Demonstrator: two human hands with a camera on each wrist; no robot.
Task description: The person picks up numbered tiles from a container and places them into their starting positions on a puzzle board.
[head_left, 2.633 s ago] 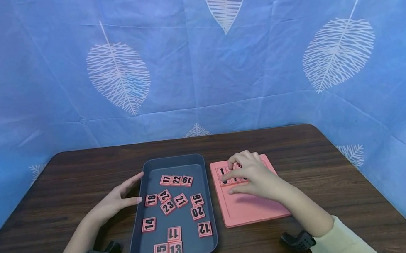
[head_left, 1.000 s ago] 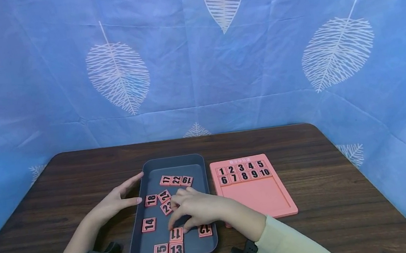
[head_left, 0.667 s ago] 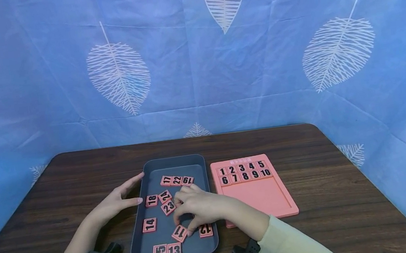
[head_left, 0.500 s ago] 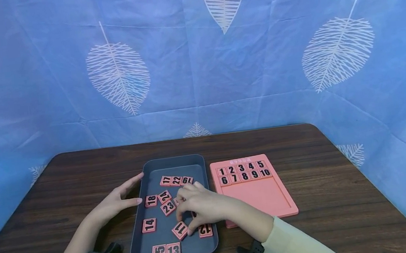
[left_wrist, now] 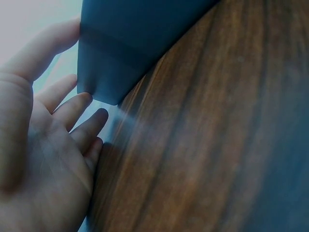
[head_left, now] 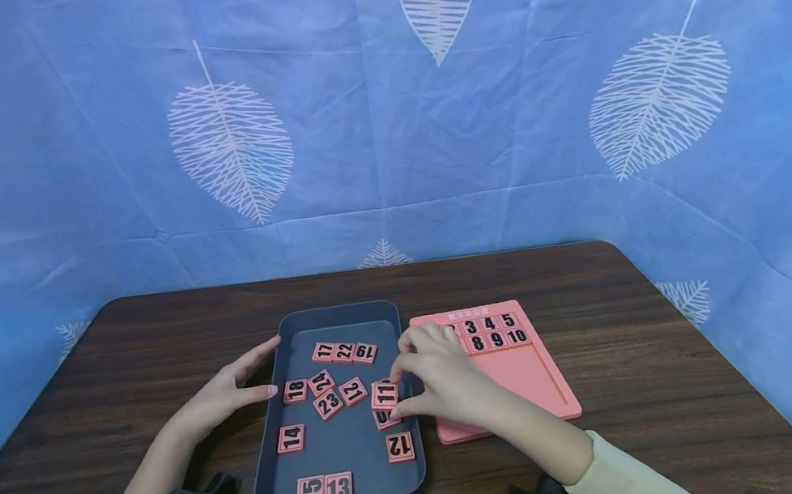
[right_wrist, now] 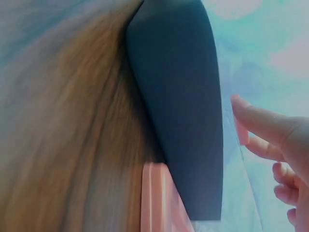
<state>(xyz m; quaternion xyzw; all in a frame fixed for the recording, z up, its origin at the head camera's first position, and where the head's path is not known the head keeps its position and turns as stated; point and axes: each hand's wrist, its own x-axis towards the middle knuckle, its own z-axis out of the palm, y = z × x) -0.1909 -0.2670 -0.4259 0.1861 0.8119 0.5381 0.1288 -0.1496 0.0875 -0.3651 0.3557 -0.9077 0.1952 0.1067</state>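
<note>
My right hand (head_left: 447, 375) pinches a pink number tile marked 11 (head_left: 384, 395) between thumb and fingers, held up over the right side of the dark tray (head_left: 338, 319). In the right wrist view the tile (right_wrist: 240, 126) shows edge-on, above the tray's wall. It overlaps the tiles marked 16 and 20 in the head view. My left hand (head_left: 229, 388) touches the tray's left side with extended fingers and thumb; the left wrist view shows its fingertips against the tray wall (left_wrist: 120, 48). Right of the tray lies a pink puzzle board (head_left: 506, 377), its upper rows partly hidden by my right hand.
Several loose tiles lie in the tray, among them 12 (head_left: 400, 447), 14 (head_left: 291, 438), 13 (head_left: 339, 488) and 23 (head_left: 328, 404). The board's top two rows hold number tiles. A blue cloth (head_left: 367, 120) with leaf prints hangs behind the brown table (head_left: 642, 349).
My right hand went from the board into the tray, turned the 11 tile away from the 13, then lifted it up and rightward. The left hand has stayed at the tray's side.
</note>
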